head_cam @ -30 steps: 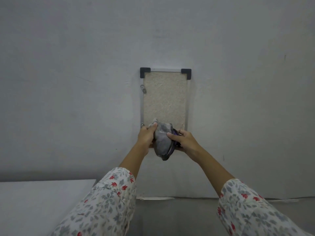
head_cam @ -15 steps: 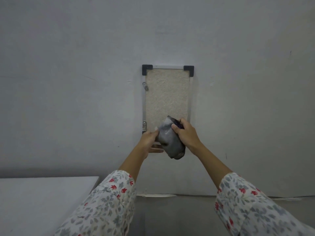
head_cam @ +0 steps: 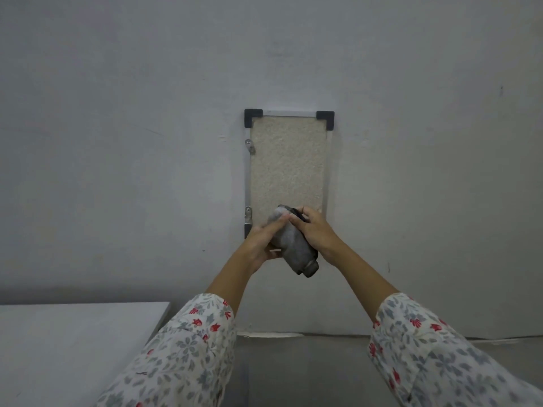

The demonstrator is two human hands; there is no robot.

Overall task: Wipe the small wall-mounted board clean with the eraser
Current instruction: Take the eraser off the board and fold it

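A small beige board [head_cam: 288, 163] with a metal frame and black corner caps hangs on the grey wall. In front of its lower edge I hold a grey, worn eraser [head_cam: 293, 245], tilted with its lower end pointing down and to the right. My right hand [head_cam: 316, 230] grips the eraser's upper end from the right. My left hand [head_cam: 263, 245] touches its left side with fingers stretched along it. The board's bottom edge and lower right corner are hidden behind my hands.
A white tabletop [head_cam: 67, 342] fills the lower left, its corner near my left sleeve. Below the board the grey wall [head_cam: 117, 142] meets the floor [head_cam: 293, 365] at a seam. Two metal clips [head_cam: 249, 146] sit on the board's left frame.
The eraser has swung from hanging straight down to a slant, its top raised onto the board's lower part. My right hand rose with it; my left hand came back against the eraser.
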